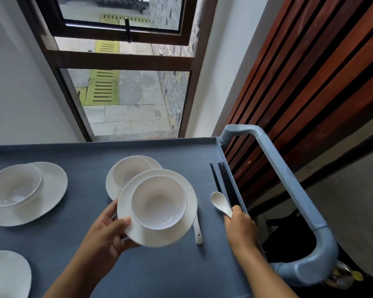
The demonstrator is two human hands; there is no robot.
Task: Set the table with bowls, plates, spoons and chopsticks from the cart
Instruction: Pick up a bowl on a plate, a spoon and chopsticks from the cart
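Head view: left hand pinches plate rim at 8 o'clock. Bowl sits loose on top. Likely light, slick and breakable, so keep it level. Right hand grasps spoon handle and chopsticks ends at 3 o'clock. Cart handle crowds that side; surface has room at 6.

The left hand grips the rim of a round glossy white plate carrying a deep white bowl, above the flat blue-grey plastic cart top. The right hand holds a short white soup spoon by its handle. The near ends of thin black chopsticks reach into the same hand. A second white plate-and-bowl set sits just behind, and a third set sits far left.
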